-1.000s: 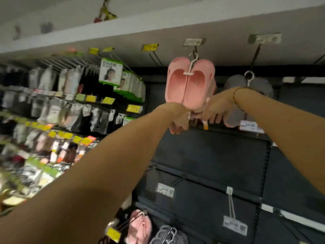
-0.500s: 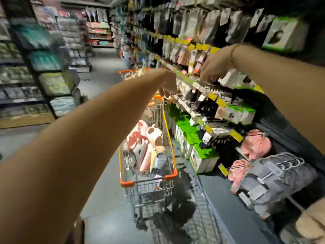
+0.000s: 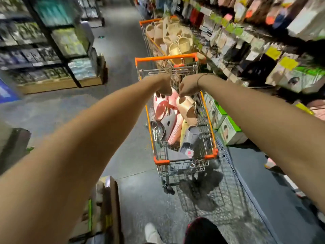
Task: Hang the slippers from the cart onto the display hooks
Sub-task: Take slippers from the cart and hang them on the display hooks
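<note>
Both my arms reach out over the near shopping cart. My left hand hangs knuckles-up above the pink slippers, fingers curled under; whether they grip anything I cannot tell. My right hand is just right of it, fingers pinched together pointing down at a beige-pink slipper; touching or gripping, cannot tell. Cart holds pink, beige-pink and grey slippers piled loose, metal hangers at the left wall. A second cart stands farther off, heaped with beige slippers. Display shelves of packaged goods run along the right, with green boxes low beside the near cart. More shelving stands far left across the aisle floor.
</note>
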